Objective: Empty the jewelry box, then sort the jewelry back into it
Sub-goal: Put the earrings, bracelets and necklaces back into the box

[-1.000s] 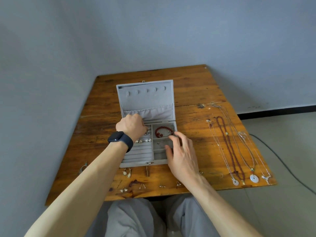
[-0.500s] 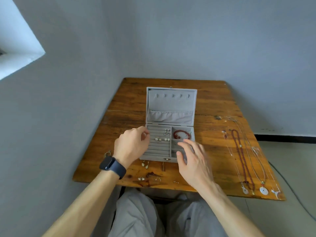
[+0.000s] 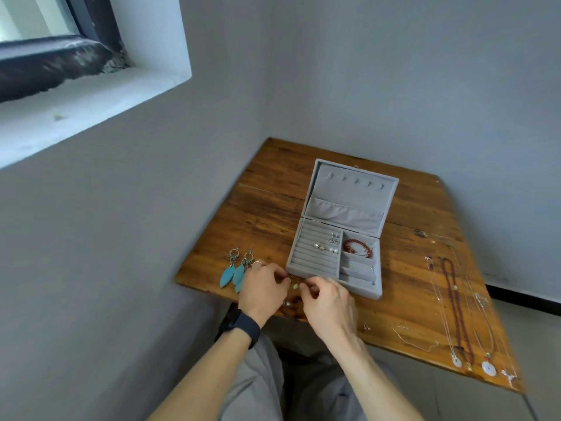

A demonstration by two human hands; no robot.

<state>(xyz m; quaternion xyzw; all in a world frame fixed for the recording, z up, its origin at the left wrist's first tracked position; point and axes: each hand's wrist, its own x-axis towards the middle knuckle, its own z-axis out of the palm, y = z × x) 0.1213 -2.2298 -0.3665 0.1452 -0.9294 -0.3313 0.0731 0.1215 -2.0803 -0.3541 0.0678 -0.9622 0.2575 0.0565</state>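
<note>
Nearest, at the near edge of the surface (image 3: 267, 214), both hands work close together. The left hand (image 3: 262, 288), with a dark watch (image 3: 243, 327) on its wrist, has its fingers curled and pinches the wire hook of a small drop earring (image 3: 294, 284). The right hand (image 3: 329, 302) is curled too, fingertips drawn in at the earring's other side; whether it has hold of anything is too small to tell. The earring is a thin hook with a pale green bead, just off the near left corner of the jewelry box (image 3: 361, 287).

It looks almost weightless, its wire easily bent and quick to slip from the fingers, so it is best taken by the hook with fingertips only, not by the bead.

Left of the hands, by the left edge, lie two turquoise feather earrings (image 3: 235, 271), soft and light, best lifted by their metal tops. Along the right edge long necklaces (image 3: 455, 308) lie stretched out; being limp, they will tangle unless lifted near the middle or the clasp.

Beyond the hands the grey velvet box stands open. Pearl studs (image 3: 326, 247) sit in the ridged rows on its left, and a red bead bracelet (image 3: 358, 247) in the far right compartment. Its lid, with a row of hooks and a pouch, leans back toward the far edge.
</note>
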